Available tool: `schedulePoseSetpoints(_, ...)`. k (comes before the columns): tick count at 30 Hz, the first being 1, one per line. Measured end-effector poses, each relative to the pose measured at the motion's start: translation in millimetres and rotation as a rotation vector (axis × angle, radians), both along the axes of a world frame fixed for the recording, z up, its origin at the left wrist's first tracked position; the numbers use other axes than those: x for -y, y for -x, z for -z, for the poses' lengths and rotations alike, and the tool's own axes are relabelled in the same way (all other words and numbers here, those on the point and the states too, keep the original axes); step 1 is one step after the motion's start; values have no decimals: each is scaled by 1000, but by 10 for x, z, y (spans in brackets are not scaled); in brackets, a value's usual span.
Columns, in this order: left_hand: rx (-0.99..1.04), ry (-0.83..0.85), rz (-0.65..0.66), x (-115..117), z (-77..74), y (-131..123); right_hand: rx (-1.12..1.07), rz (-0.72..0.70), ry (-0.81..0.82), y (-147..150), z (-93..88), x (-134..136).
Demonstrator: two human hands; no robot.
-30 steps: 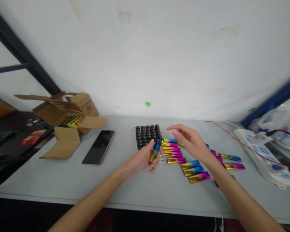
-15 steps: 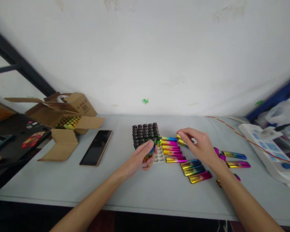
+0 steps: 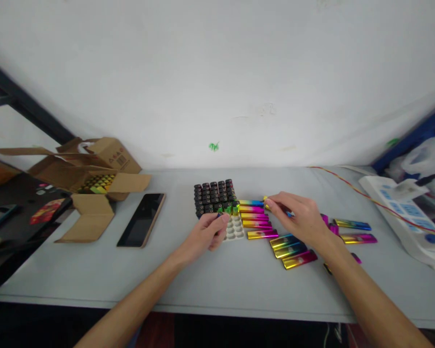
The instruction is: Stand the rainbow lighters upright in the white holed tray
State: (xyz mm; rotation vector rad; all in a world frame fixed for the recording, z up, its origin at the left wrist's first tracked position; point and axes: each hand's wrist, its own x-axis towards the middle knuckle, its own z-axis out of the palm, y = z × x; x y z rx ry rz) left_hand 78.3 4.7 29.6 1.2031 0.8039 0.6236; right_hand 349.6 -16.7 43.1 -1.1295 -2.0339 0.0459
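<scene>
Beside the white holed tray [image 3: 235, 229], my left hand [image 3: 206, 232] is closed around a lighter, of which only a dark end shows by the thumb. Black-topped lighters [image 3: 213, 195] stand upright in tight rows in the back part of the tray, with a few green-gold ones [image 3: 235, 208] at their front. My right hand [image 3: 297, 215] pinches a shiny gold-and-blue lighter [image 3: 267, 203] by its gold end; my fingers hide its middle. Several gold-and-pink lighters [image 3: 255, 217] lie flat in a column between my hands.
More shiny lighters [image 3: 290, 249] lie below and right of my right hand. A phone [image 3: 141, 220] and an open cardboard box [image 3: 94, 208] with lighters inside are at left. A white power strip [image 3: 402, 217] and a red-yellow wire [image 3: 355, 193] lie at right.
My left hand has shifted left and slightly down along the tray, uncovering more of its holes. My right hand's fingers have closed on the gold-and-blue lighter. The view has shifted slightly.
</scene>
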Motion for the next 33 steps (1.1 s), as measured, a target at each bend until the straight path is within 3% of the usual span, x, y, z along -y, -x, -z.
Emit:
schedulePoseSetpoints(6, -106, -142, -28, -6, 60, 6, 2, -18, 13, -11, 11, -8)
schedulePoseSetpoints(13, -102, -82, -47, -9, 41, 0, -16, 1, 45, -33, 14, -20)
schedulePoseSetpoints(17, -34, 7, 80, -22, -72, 96, -1, 1, 48, -37, 10, -30)
schedulePoseSetpoints(21, 105, -58, 152, -42, -290, 278, 5, 8, 49, -48, 12, -42)
schedulePoseSetpoints(26, 229, -107, -10, -65, -478, 407, 7, -1, 53, -31, 28, -47)
schedulePoseSetpoints(30, 259, -190, -152, -99, -474, 386, 2, -19, 57, -9, 41, -47)
schedulePoseSetpoints(33, 225, -372, -201, -127, -431, 354, 8, -14, 62, -14, 51, -52)
